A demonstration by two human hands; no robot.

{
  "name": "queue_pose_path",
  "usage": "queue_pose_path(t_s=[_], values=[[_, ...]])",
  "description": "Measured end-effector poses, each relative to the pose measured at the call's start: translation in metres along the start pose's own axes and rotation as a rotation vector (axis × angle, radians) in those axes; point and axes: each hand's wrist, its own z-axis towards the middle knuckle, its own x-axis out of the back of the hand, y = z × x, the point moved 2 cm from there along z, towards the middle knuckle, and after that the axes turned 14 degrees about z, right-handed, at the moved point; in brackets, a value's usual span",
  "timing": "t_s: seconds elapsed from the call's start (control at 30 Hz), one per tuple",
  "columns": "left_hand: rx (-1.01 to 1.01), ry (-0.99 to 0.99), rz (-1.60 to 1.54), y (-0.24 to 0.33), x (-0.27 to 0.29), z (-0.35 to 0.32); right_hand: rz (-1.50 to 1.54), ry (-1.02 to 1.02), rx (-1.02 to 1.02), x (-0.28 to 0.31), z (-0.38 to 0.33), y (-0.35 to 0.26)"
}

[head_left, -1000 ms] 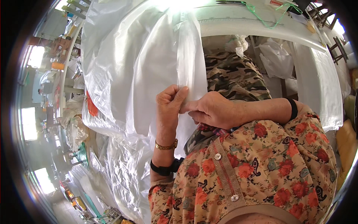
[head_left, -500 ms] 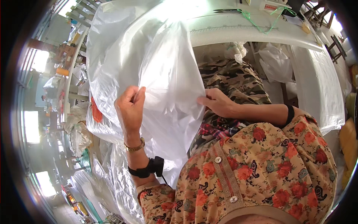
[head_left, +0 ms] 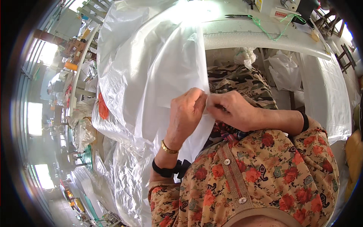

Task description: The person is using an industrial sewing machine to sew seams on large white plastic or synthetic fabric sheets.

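A large translucent white plastic sheet drapes from the table down over my lap. At its right edge my two hands meet, the fingertips almost touching. My left hand pinches the edge between thumb and curled fingers. Beside it, my right hand is closed on the same edge, its fingers slightly blurred. The bit of sheet between the fingertips is mostly hidden by the hands.
A ruler scale runs along the white tabletop. Dark thread snips and a tangled green string lie beyond it. White plastic bags sit under the table; plastic-wrapped material stands on the right.
My left hand has moved right, from the middle of the sheet to its right edge, beside my right hand. My right hand has turned inward, and the held sheet has shifted.
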Motion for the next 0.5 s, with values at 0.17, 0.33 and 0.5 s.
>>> queue_pose_path(t_s=[0.17, 0.33, 0.5], values=[[0.109, -0.080, -0.106, -0.009, -0.013, -0.012, -0.192, -0.055, 0.057, -0.010, 0.000, 0.014], [0.196, -0.084, -0.289, -0.014, -0.017, -0.019, -0.373, -0.105, 0.167, -0.020, 0.000, 0.021], [0.405, -0.152, -0.590, -0.030, -0.022, -0.023, -0.558, -0.238, 0.277, -0.024, 0.008, 0.018]])
